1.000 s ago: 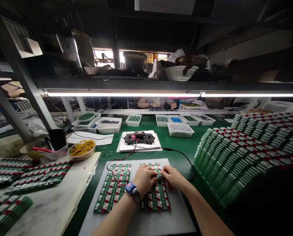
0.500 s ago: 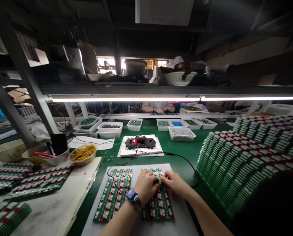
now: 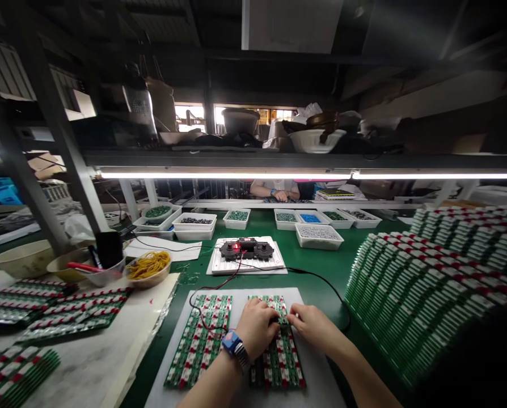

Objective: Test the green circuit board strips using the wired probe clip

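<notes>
Two green circuit board panels with rows of white and red parts lie side by side on a pale mat (image 3: 320,374). Over the right panel (image 3: 281,362), my left hand (image 3: 257,324) is closed, its fingertips near the upper middle; a blue wrist strap (image 3: 233,343) is around that wrist. My right hand (image 3: 311,324) pinches at the same panel's right edge, facing the left fingertips. A small dark and green piece (image 3: 283,321) shows between the two hands; what each grips is too small to make out. Thin wires cross the left panel (image 3: 200,340).
Behind the mat, a black device with a red light (image 3: 247,248) sits on a white tray (image 3: 219,266). Trays of small parts (image 3: 319,235) line the back. Tall board stacks (image 3: 406,300) rise at right; a bowl of yellow rubber bands (image 3: 148,266) stands left. A co-worker's hands (image 3: 281,195) show beyond.
The view has shifted slightly, so the scene sits a little lower and to the right. My hands stay at the right panel, with the fingertips slightly farther apart.
</notes>
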A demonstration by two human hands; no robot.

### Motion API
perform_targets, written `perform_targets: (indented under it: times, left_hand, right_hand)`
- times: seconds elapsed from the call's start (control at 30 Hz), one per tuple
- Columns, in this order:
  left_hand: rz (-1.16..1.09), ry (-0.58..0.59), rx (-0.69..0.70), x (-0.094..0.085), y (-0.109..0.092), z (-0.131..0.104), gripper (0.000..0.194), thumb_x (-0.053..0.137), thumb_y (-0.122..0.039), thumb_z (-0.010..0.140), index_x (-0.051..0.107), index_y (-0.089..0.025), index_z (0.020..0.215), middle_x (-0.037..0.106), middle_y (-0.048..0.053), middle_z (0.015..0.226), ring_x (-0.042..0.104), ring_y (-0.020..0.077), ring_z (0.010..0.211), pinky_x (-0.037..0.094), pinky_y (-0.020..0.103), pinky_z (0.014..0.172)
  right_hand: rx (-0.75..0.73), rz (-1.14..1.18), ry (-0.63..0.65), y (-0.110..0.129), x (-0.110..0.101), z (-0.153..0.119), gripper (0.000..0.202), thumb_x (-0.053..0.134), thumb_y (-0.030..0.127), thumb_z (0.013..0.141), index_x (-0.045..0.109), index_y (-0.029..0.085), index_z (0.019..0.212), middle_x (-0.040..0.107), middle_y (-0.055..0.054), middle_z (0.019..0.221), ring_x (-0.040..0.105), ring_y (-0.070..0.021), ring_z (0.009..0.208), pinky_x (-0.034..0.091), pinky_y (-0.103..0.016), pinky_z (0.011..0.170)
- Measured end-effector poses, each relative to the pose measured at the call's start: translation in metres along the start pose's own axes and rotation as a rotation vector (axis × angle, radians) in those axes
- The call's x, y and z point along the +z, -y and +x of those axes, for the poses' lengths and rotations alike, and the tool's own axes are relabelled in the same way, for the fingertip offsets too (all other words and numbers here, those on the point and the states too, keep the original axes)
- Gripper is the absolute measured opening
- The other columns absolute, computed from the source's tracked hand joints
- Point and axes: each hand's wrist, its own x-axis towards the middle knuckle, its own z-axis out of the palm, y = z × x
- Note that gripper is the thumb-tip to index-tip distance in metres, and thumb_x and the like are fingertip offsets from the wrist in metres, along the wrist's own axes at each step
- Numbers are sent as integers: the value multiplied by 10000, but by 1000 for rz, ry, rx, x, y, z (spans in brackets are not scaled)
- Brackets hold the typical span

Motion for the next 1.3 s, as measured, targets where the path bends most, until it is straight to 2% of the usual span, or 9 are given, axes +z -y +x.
perform_targets:
  times: [0.23, 0.47, 0.63, 0.83, 1.07, 1.3]
  left_hand:
    - [-9, 11, -15, 0, 1, 0, 206, 620, -215, 805, 722, -264, 978, 657, 35, 893, 520, 230, 952, 409, 333, 871]
    - [52, 2, 6, 1, -3, -1, 175, 565, -212, 817, 724, -244, 881, 638, 41, 848, 520, 226, 919, 406, 334, 848]
    - [51, 17, -29, 1, -4, 0, 155, 578, -254, 830, 722, -226, 879, 644, 49, 875, 520, 237, 941, 403, 347, 869]
    - [31, 31, -40, 0, -7, 0, 170, 589, -248, 833, 723, -237, 937, 651, 51, 922, 516, 244, 983, 396, 359, 910]
    - [55, 20, -49, 2, -7, 2, 159, 609, -237, 825, 730, -244, 928, 654, 54, 911, 514, 254, 988, 402, 373, 908]
    - [104, -39, 6, -1, -9, 1, 114, 651, -210, 814, 720, -235, 900, 646, 44, 913, 509, 245, 974, 398, 375, 903]
  right_hand:
    - [-4, 86, 10, -1, 4, 5, 234, 478, 243, 907, 606, 174, 724, 662, -37, 721, 570, -173, 676, 314, -238, 581]
    - [16, 109, 31, 1, 3, 4, 233, 475, 233, 908, 570, 179, 702, 631, -22, 677, 558, -170, 655, 318, -232, 567]
    - [35, 138, 18, -1, 6, 6, 216, 511, 205, 886, 525, 184, 671, 616, -12, 660, 577, -170, 661, 346, -225, 570]
    - [138, 337, 87, -2, 10, 11, 218, 481, 137, 878, 461, 199, 670, 516, 62, 504, 523, -108, 400, 338, -181, 406]
    - [163, 418, 81, 0, 10, 12, 240, 503, 86, 850, 461, 190, 638, 526, 63, 487, 527, -93, 383, 340, -156, 367]
    - [166, 558, 108, -3, 8, 9, 195, 529, 129, 850, 479, 188, 671, 519, 68, 479, 528, -101, 392, 379, -153, 353]
